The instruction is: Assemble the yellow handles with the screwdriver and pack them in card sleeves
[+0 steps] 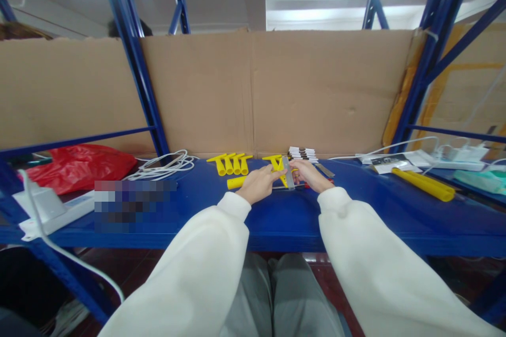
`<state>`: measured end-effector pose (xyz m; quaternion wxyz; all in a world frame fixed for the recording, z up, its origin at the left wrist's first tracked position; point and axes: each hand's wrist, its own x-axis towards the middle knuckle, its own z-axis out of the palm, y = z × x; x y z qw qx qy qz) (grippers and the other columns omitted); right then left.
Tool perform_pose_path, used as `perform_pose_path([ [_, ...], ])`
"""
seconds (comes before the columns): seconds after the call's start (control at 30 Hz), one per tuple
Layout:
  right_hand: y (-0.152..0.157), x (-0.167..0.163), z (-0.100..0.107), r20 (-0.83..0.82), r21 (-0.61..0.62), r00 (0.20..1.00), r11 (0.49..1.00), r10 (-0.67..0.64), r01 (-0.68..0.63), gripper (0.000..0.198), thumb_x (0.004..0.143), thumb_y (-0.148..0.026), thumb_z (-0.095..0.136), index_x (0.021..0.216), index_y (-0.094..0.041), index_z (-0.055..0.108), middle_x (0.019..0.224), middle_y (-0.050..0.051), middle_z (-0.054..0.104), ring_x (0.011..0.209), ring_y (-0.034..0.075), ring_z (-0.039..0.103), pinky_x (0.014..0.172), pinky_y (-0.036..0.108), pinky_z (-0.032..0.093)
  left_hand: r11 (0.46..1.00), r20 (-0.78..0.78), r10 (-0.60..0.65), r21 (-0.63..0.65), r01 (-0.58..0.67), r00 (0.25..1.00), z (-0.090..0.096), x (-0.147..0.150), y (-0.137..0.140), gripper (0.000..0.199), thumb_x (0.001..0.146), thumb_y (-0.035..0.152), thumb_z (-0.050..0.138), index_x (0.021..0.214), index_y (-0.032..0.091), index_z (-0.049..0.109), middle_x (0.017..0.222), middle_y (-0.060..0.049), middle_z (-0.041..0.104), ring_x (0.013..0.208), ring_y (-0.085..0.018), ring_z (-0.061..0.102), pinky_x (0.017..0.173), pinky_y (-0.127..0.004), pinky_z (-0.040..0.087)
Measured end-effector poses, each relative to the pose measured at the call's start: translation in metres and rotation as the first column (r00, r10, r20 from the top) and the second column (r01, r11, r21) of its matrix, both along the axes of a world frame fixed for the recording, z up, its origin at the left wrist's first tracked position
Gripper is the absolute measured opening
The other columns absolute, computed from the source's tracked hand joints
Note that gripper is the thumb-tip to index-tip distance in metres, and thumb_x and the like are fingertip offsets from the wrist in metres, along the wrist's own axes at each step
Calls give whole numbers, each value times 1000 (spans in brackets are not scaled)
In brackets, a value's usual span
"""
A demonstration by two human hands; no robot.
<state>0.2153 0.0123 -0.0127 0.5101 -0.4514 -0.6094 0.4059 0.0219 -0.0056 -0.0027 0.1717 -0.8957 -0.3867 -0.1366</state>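
My left hand [258, 184] is closed around part of a yellow T-shaped scraper handle [283, 179], its fingertips touching a flat greyish strip [288, 175]. From the other side, my right hand [311, 175] pinches that strip, which stands roughly upright between both hands. Below them lies a thin metal shaft with a red end [307, 185], perhaps a screwdriver, partly covered. A yellow tube [235, 182] sticks out beside my left hand. Just behind are another yellow T-shaped piece [271, 158] and a stack of small white-and-dark packs [302, 154]. A metal blade [324, 170] rests right of my right fingers.
Several yellow T-shaped handles [232, 164] stand in a row on the blue shelf [197, 216]. Leftward are a coiled white cable [166, 164], a red plastic bag [81, 167] and a power strip [75, 210]. Yellow tubes [425, 184] lie right. Cardboard [276, 89] closes the back.
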Motion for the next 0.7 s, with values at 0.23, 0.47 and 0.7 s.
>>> perform_pose_path([
  [0.23,1,0,-1,91,72,993,995,-70,64,24,73,-42,63,66,-21,53,59,-3,52,53,11,47,49,24,37,999,-45,-36,32,37,998,0,2,-1,58,95,10,37,147,32,50,112,-9,59,100,-20,63,87,-31,52],
  [0.47,1,0,-2,74,99,995,993,-65,57,29,73,-44,65,64,-22,49,52,-5,45,49,11,42,48,24,36,996,-59,-71,50,74,996,-1,2,0,60,94,9,38,149,31,47,110,-9,59,101,-21,61,88,-32,53],
  [0.7,-1,-1,0,60,81,993,992,-105,101,26,75,-40,64,64,-22,50,51,-5,46,48,11,43,48,25,36,998,-50,-46,37,48,998,1,3,-3,59,96,10,37,150,32,46,112,-9,60,103,-20,62,87,-30,52],
])
